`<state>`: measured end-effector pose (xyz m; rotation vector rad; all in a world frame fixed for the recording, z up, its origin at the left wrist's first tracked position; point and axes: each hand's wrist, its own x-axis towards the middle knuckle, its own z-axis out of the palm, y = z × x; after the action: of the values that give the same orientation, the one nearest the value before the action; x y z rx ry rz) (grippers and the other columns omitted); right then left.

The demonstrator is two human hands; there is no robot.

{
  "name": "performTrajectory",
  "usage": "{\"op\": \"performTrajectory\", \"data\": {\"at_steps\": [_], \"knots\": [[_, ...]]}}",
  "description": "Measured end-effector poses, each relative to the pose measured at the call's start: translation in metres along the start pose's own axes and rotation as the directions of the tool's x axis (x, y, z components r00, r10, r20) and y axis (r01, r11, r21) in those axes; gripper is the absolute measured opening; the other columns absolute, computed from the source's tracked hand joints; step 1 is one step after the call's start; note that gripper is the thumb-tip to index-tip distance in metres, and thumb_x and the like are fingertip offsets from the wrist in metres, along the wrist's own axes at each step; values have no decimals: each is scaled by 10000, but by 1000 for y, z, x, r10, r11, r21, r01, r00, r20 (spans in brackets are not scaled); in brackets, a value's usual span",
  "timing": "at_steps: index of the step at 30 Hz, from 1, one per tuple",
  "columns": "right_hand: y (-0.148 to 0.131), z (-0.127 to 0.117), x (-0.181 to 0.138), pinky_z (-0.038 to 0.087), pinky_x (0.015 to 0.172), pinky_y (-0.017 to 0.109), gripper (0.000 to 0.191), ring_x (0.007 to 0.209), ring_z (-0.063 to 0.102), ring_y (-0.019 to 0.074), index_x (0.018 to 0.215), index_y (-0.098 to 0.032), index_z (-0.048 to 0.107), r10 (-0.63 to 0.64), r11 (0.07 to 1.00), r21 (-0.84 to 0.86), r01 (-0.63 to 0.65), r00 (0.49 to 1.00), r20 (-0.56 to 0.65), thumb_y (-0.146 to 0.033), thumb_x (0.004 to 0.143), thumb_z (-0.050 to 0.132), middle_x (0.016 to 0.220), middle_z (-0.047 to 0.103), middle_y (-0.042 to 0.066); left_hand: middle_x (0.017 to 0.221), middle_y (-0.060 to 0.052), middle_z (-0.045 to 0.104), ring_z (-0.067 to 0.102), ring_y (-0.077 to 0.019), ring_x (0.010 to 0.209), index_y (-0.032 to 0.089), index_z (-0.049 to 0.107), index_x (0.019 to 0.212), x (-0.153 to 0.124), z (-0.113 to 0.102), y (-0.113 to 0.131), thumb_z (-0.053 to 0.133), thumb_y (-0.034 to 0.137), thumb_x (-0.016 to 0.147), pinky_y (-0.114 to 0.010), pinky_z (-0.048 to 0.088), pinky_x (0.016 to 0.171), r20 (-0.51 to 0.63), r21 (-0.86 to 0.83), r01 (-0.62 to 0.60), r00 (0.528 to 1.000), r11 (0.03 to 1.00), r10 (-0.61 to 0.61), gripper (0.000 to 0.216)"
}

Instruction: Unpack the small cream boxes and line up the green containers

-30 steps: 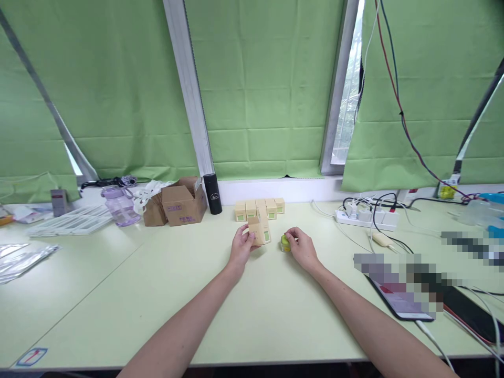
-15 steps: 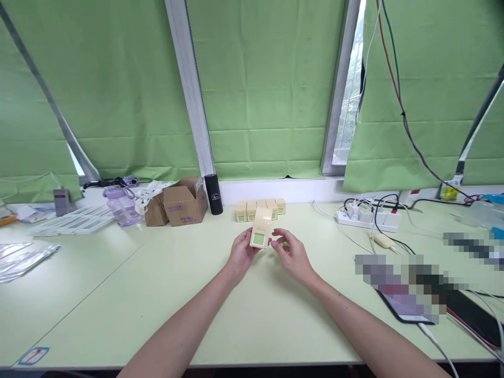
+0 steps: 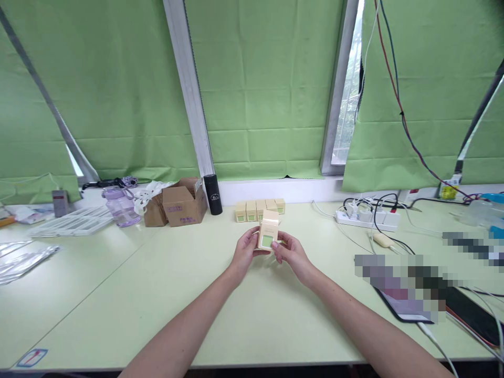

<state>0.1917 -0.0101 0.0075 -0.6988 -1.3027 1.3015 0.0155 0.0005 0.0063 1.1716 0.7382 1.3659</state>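
Note:
A small cream-coloured carton (image 3: pixel 269 231) with a green square on its front is held above the middle of the table, its top flap up. My left hand (image 3: pixel 246 249) grips it from the left, fingers around its side and underneath. On the other side my right hand (image 3: pixel 293 254) has its thumb and fingers closed on the carton's lower right edge. Behind it, several similar small cartons (image 3: pixel 241 212) stand in a group on the table. What is inside the held carton cannot be seen.
An open cardboard box (image 3: pixel 183 205) and a black bottle (image 3: pixel 213 195) stand at the back, with a purple water bottle (image 3: pixel 120 207) further left. To the right lie a power strip (image 3: pixel 368 219) with tangled cables and a phone (image 3: pixel 401 302). Clear plastic bags (image 3: pixel 27 262) lie at left.
The carton has shifted slightly right and its flap now angles up from the body. My right hand, with fingers apart before, has closed on the carton's right side.

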Motion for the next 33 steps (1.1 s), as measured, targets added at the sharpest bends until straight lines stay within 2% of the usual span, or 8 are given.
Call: {"op": "performTrajectory", "data": {"at_steps": [2,7,10,18,33], "knots": [[2,-1,1,487,502,279,577,540,512,73,1192,-213,683,-6,1000,15,6,1000,-27,-531,738,844,1188,677,84,1250,-157,734,734,-301,1038,184,614,1306,-1,0,1,772,482,851,-448,629,836,21,18,-51,998,999,51,566],[8,-2,4,547,542,304,590,652,614,128,1179,-218,624,9,997,71,-2,996,-87,-515,728,863,1130,651,76,1472,-154,593,607,-342,1290,235,528,1437,-9,6,4,757,299,807,-447,586,953,217,88,-202,960,975,179,673],[10,-1,5,545,536,305,632,687,653,157,1208,-226,588,14,996,85,-6,996,-91,-511,721,873,1088,660,71,1575,-146,483,559,-339,1351,265,456,1508,-14,11,3,726,281,851,-439,570,991,237,160,-231,953,960,190,711],[12,-2,6,547,551,308,652,725,673,186,1214,-228,578,13,989,146,-5,998,-60,-552,729,866,969,678,48,1519,-159,520,583,-304,1302,238,448,1495,-14,14,4,724,386,904,-385,570,974,201,225,-248,958,942,204,669],[12,-4,7,532,539,280,633,747,666,183,1166,-222,603,-15,998,67,22,996,-91,-550,702,881,969,717,57,1427,-116,582,594,-274,1278,257,484,1425,-9,10,0,711,338,908,-414,510,1055,209,191,-278,949,941,238,570]]}}
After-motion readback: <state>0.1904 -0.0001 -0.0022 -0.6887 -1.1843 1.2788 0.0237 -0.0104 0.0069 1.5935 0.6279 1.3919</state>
